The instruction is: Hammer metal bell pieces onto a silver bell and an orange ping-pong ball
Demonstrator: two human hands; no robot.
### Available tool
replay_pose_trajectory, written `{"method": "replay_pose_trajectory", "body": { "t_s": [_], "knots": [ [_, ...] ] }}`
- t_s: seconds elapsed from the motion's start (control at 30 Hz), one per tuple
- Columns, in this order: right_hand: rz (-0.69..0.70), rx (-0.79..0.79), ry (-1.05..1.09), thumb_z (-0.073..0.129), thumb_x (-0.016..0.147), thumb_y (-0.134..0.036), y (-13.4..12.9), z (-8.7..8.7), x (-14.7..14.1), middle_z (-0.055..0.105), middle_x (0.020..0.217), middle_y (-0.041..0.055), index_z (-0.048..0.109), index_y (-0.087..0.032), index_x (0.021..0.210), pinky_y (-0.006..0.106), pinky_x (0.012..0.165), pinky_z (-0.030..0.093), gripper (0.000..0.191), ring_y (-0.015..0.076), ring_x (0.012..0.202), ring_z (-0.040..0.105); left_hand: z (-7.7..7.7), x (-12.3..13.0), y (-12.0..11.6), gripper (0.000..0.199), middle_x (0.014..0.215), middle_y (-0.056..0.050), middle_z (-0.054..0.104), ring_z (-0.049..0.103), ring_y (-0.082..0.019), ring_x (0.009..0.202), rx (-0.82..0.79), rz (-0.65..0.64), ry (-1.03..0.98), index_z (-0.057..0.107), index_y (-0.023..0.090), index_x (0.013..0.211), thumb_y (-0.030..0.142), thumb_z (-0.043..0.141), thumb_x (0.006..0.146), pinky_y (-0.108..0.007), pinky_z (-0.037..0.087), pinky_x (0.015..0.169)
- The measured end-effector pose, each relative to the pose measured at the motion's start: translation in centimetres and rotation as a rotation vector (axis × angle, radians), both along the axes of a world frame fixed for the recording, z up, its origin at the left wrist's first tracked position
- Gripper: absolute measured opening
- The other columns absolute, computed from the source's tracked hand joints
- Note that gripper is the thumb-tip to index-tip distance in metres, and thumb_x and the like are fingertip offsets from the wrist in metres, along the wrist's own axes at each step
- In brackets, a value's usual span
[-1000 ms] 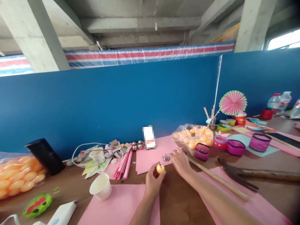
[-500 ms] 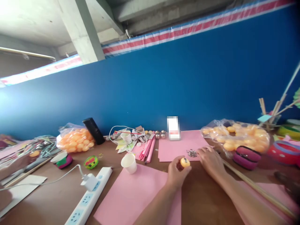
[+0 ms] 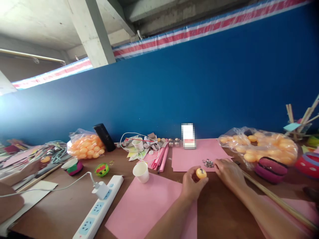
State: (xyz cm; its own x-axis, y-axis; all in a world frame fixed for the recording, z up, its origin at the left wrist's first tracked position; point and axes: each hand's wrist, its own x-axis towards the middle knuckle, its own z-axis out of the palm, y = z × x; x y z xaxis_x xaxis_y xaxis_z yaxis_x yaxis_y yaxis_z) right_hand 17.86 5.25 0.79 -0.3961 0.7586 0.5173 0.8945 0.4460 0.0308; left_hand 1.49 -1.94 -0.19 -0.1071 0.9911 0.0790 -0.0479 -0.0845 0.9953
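In my left hand (image 3: 190, 186), thumb and fingers are closed round an orange ball (image 3: 201, 173) with small black-and-white googly eyes on its upper side. My right hand (image 3: 229, 172) rests at the front right edge of a pink sheet (image 3: 184, 159). Its fingers are curled together, and whatever may lie between their tips is hidden. Just left of those fingertips, a small pile of googly eyes (image 3: 208, 163) lies on that sheet. Another pink sheet (image 3: 149, 205) lies under and beside my left forearm, with a white paper cup (image 3: 141, 172) at its far edge.
A power strip (image 3: 99, 207) with a white plug lies to the left. Bags of orange balls (image 3: 86, 146) stand at the back left and right. A purple pouch (image 3: 271, 170) and a wooden stick (image 3: 276, 196) lie on the right. At far left is another person's hand (image 3: 33, 167).
The whole view has shifted slightly, so things sit a little farther right. My left hand still holds the ball, and my right hand stays beside the pile.
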Motion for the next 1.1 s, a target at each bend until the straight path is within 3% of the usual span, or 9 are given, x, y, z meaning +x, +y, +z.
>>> {"method": "replay_pose_trajectory", "body": {
  "t_s": [0.43,0.7,0.8,0.93,1.03,1.1],
  "knots": [
    [0.030,0.027,0.080,0.044,0.079,-0.018,0.0,-0.1,0.4,0.060,0.075,0.0059,0.059,-0.020,0.083,0.030,0.074,0.033,0.016,0.0212,0.079,0.049,-0.3,-0.1,0.3,0.048,0.084,-0.005,0.063,0.055,-0.012,0.067,0.021,0.006,0.018,0.056,0.018,0.108,0.027,0.067,0.062,-0.025,0.047,0.064],
    [0.099,0.003,0.389,0.040,0.081,-0.019,-0.8,0.2,-0.1,0.062,0.087,0.0056,0.057,-0.019,0.092,0.030,0.078,0.038,0.020,0.0199,0.085,0.054,0.5,-0.3,0.5,0.058,0.085,-0.005,0.059,0.054,-0.011,0.067,-0.052,0.017,-0.194,0.048,0.014,0.113,0.032,0.069,0.061,-0.026,0.049,0.062],
    [0.091,0.017,0.531,0.041,0.082,-0.023,-1.2,0.6,-0.3,0.063,0.087,0.0063,0.056,-0.019,0.093,0.031,0.076,0.040,0.019,0.0205,0.083,0.055,0.7,-0.3,0.4,0.053,0.088,-0.005,0.058,0.055,-0.011,0.068,-0.025,0.017,-0.238,0.046,0.017,0.109,0.031,0.068,0.063,-0.026,0.049,0.061],
    [0.205,-0.272,0.798,0.045,0.082,-0.032,-1.7,0.7,-0.9,0.064,0.079,0.0042,0.057,-0.020,0.082,0.028,0.066,0.045,0.017,0.0175,0.072,0.058,0.5,-0.5,0.6,0.043,0.085,-0.004,0.058,0.055,-0.010,0.066,0.007,0.005,-0.239,0.049,0.018,0.099,0.030,0.069,0.063,-0.026,0.047,0.063],
    [0.314,-0.504,0.940,0.049,0.079,-0.034,-2.2,0.7,-1.6,0.065,0.079,0.0032,0.058,-0.019,0.081,0.028,0.069,0.046,0.018,0.0173,0.074,0.059,0.3,-0.7,0.8,0.045,0.089,-0.005,0.058,0.055,-0.010,0.069,0.021,0.011,-0.231,0.050,0.018,0.101,0.028,0.070,0.062,-0.025,0.047,0.064],
    [0.379,-0.571,0.972,0.049,0.079,-0.032,-2.7,0.8,-2.1,0.065,0.080,0.0026,0.059,-0.019,0.082,0.028,0.071,0.046,0.017,0.0172,0.076,0.059,0.3,-0.8,0.9,0.045,0.091,-0.006,0.059,0.056,-0.011,0.071,0.028,0.004,-0.236,0.049,0.017,0.101,0.028,0.070,0.062,-0.024,0.046,0.064]
  ]
}}
